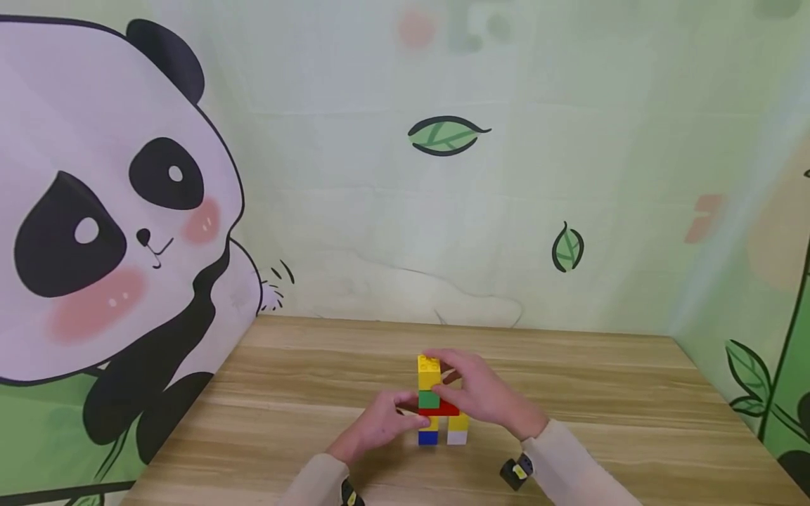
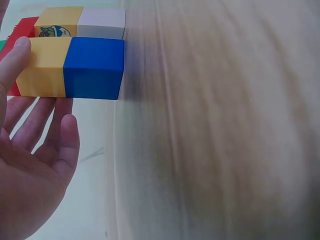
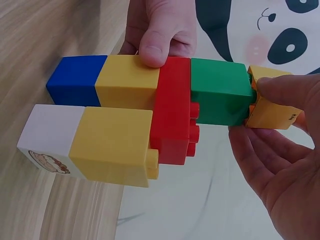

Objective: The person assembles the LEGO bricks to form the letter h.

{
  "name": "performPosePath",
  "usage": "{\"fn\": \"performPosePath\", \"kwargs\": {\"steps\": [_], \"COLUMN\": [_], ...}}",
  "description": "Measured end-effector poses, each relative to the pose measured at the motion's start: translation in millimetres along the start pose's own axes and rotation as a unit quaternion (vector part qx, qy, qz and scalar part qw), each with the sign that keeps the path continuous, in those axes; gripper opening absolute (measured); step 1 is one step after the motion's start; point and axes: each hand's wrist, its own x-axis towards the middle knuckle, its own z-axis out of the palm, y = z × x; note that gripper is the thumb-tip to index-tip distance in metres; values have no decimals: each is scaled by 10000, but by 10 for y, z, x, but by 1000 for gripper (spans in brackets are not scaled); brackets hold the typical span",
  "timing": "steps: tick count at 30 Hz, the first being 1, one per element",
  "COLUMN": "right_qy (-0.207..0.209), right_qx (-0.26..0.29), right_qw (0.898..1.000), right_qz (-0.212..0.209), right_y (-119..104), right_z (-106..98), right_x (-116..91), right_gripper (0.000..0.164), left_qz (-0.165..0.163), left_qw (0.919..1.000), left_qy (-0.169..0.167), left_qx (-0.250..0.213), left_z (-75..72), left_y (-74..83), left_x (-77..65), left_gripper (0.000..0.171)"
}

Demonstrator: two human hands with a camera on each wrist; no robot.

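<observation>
A small tower of toy building bricks stands on the table. One leg is a blue brick [image 2: 95, 69] under a yellow brick [image 2: 47, 75]; the other is a white brick [image 3: 52, 127] under a second yellow brick [image 3: 112, 142]. Across both legs lies a red brick [image 3: 170, 117], with a green brick [image 3: 220, 97] above it. My right hand [image 1: 484, 386] pinches the top yellow brick [image 3: 272, 117] between thumb and fingers. That brick sits slightly tilted, and green studs show in the gap beneath. My left hand [image 1: 380, 420] holds the blue-and-yellow leg around its yellow brick.
The wooden table [image 1: 285, 365] spreads around the tower. Behind it rises a cloth backdrop [image 1: 354, 211] printed with a panda and leaves. A small dark device [image 1: 517, 471] is strapped at the right wrist.
</observation>
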Motion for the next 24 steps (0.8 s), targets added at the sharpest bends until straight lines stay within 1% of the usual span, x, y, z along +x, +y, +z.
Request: {"fn": "performPosePath", "kwargs": {"steps": [9, 16, 24], "right_qy": [20, 54, 105], "right_qx": [-37, -111, -131], "right_qw": [10000, 9998, 9998], "right_qz": [-74, -155, -133], "right_y": [2, 5, 8], "right_z": [4, 9, 21], "right_x": [-1, -5, -15], "right_gripper": [52, 52, 53], "left_qz": [114, 117, 88], "left_qw": [9999, 9999, 10000], "left_qy": [-2, 34, -12], "left_qx": [20, 15, -26], "left_z": [-7, -2, -11], "left_y": [13, 36, 34], "left_x": [-6, -15, -15], "left_gripper": [29, 27, 26]}}
